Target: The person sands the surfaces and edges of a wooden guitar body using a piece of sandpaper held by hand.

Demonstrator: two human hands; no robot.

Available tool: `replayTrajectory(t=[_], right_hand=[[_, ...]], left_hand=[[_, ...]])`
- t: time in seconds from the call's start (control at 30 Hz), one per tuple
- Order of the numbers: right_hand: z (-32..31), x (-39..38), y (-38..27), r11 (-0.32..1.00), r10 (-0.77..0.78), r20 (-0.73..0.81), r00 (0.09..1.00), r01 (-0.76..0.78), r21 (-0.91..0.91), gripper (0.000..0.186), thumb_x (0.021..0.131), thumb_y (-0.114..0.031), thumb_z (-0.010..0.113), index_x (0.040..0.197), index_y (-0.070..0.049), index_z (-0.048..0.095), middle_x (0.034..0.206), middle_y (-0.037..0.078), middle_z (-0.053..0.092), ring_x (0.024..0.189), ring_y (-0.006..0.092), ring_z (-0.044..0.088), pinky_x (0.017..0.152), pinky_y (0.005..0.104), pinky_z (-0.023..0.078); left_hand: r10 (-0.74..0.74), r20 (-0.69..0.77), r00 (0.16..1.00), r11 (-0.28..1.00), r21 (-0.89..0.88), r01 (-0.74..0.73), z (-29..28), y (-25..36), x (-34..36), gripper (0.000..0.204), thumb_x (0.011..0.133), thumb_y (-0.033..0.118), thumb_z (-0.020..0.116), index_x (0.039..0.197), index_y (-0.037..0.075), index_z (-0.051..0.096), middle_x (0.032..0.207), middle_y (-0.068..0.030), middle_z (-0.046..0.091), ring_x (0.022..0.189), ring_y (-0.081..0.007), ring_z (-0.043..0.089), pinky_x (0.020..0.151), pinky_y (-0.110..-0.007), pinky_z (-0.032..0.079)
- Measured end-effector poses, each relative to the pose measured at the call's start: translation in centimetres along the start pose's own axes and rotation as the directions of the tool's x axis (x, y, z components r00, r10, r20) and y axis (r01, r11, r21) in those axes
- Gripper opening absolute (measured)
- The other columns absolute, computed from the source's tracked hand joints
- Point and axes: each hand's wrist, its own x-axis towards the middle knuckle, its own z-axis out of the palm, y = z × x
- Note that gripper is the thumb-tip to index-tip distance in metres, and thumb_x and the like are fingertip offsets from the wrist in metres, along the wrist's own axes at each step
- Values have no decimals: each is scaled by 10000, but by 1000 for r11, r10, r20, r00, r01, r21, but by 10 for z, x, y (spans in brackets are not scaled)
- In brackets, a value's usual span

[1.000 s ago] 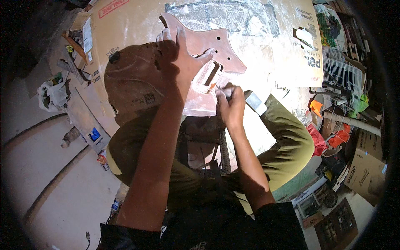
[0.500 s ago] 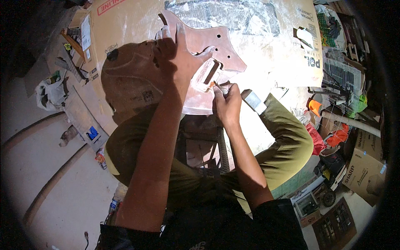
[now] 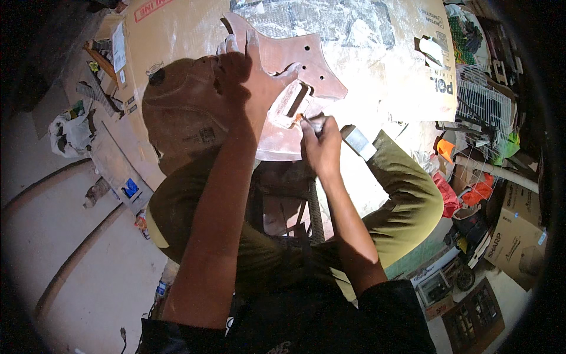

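Panel [image 3: 318, 88]: on the cardboard [image 3: 194, 35], ahead of your knees. Your left hand [image 3: 250, 76] lies over its left side, fingers apart, thumb near the slot [image 3: 296, 100]. Your right hand [image 3: 322, 141] is at its near right edge, fingertips pinched on a small piece [image 3: 300, 118] below the slot; kind unclear. Block [image 3: 359, 142] just right of that hand.

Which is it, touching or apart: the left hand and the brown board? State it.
Touching. The head view shows the left hand spread over the brown board, thumb lying along its top face.
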Motion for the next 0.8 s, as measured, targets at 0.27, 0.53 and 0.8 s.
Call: replayTrajectory(t=[0.27,0.53,0.8], right_hand=[[0,-1,19,997,-3,2,1000,3,80,243,857,-70,726,955,62,547,871,205,577,773,313,591,721,404,481],[21,8,25,993,-75,-244,967,95,69,286,887,-101,729,835,20,475,808,178,546,708,269,536,654,421,442],[9,1,0,987,-149,-167,975,158,43,227,899,-97,718,866,28,532,845,209,604,799,291,604,712,400,481]], left_hand=[[-34,0,999,997,-67,34,6,-1,-2,1120,628,625,851,1497,58,430,1516,-292,356,1417,-471,313,1169,-564,280],[16,-25,1000,1000,0,-16,5,6,-5,1172,656,554,878,1558,64,311,1468,-289,457,1359,-458,434,1159,-519,319],[32,-6,999,982,187,-30,-7,4,0,1089,655,756,752,1446,61,472,1403,-275,513,1376,-435,413,1102,-579,358]])
